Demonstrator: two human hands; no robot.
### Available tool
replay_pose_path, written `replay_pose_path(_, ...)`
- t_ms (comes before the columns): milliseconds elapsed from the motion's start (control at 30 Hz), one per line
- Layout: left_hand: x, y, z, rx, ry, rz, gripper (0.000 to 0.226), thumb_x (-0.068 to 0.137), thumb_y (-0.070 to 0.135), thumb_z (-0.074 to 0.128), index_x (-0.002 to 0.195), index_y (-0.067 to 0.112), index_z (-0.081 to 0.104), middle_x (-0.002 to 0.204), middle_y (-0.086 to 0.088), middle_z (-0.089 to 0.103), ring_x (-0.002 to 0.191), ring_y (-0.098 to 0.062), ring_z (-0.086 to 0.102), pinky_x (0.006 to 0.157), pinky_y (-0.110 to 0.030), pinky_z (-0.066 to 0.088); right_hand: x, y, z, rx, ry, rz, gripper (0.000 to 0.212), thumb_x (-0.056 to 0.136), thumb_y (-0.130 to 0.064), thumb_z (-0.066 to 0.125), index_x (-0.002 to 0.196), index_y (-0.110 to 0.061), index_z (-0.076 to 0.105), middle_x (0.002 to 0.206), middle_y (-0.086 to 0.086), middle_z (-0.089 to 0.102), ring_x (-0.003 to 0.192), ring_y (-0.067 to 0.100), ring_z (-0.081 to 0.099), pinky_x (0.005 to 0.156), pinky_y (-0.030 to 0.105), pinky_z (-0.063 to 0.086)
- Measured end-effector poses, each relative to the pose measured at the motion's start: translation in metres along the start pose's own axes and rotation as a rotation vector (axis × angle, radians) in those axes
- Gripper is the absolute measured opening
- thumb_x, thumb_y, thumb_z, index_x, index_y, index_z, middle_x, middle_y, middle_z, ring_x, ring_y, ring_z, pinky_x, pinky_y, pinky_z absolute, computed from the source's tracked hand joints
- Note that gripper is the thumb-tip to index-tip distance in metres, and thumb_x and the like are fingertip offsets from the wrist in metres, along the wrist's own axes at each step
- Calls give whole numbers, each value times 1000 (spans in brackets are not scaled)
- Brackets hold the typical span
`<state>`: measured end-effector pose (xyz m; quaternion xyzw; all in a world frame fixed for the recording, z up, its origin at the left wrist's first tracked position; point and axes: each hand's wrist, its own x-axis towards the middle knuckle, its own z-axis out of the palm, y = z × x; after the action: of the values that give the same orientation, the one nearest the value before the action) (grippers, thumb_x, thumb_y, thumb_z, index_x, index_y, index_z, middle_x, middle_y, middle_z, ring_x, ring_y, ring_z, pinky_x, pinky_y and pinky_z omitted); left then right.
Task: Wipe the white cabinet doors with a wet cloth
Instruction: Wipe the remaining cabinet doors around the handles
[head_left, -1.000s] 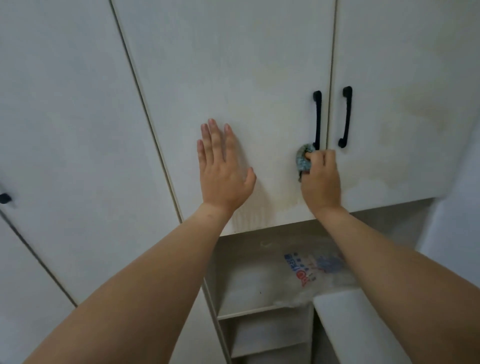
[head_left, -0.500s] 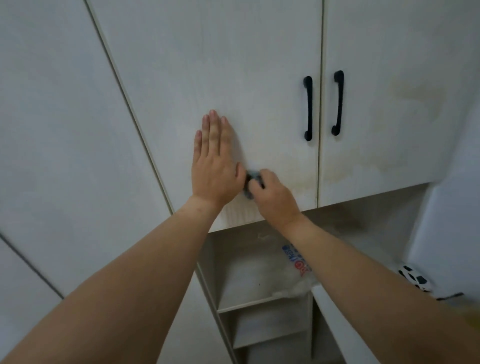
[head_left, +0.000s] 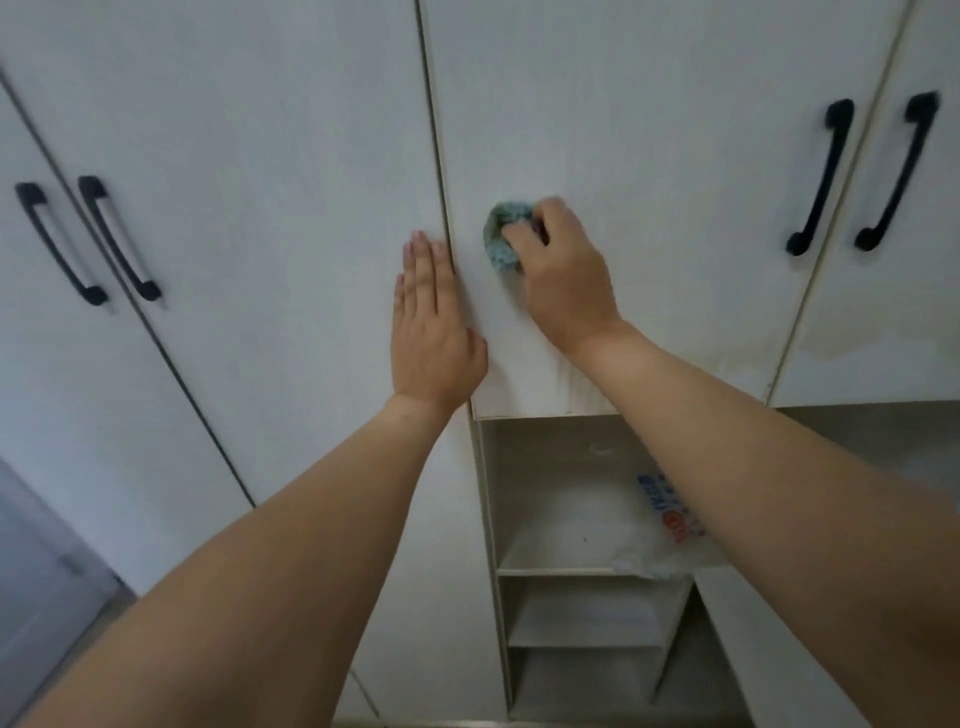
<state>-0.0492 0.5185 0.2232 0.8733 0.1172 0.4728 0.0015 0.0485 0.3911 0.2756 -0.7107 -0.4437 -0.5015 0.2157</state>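
Cloth (head_left: 503, 240) has moved up and left on the cabinet door (head_left: 649, 156).
Right hand (head_left: 563, 283) grips it; flat left hand (head_left: 434, 332) presses just left of it.

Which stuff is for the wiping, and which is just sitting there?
For the wiping: blue cloth in the right hand; white cabinet door; left hand flat across the door gap.
Just there: plastic bag on open shelf; black handles.
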Motion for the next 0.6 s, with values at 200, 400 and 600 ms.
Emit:
replay_pose_path(200,-14,-33,-6,17,-18,3,83,82,4,48,155,-7,9,164,-23,6,154,-33,2,124,-47,14,-76,-31,40,42,-176,-426,13,93,-1,53,84,-6,60,87,13,58,73,26,52,47,38,48)
replay_pose_path(400,-26,-40,-5,33,-104,-18,85,83,8,47,155,-6,6,165,-22,1,154,-33,-4,125,-46,10,-27,-41,27,41,-62,-128,13,96,-13,52,100,-4,60,98,15,59,81,29,55,56,39,52)
replay_pose_path(600,-32,-30,1,20,-99,-81,87,79,8,47,155,-7,5,165,-23,1,154,-34,-4,125,-47,10,-126,-42,37,87,-283,-186,21,71,2,74,85,-5,59,89,16,56,75,29,55,42,32,44)
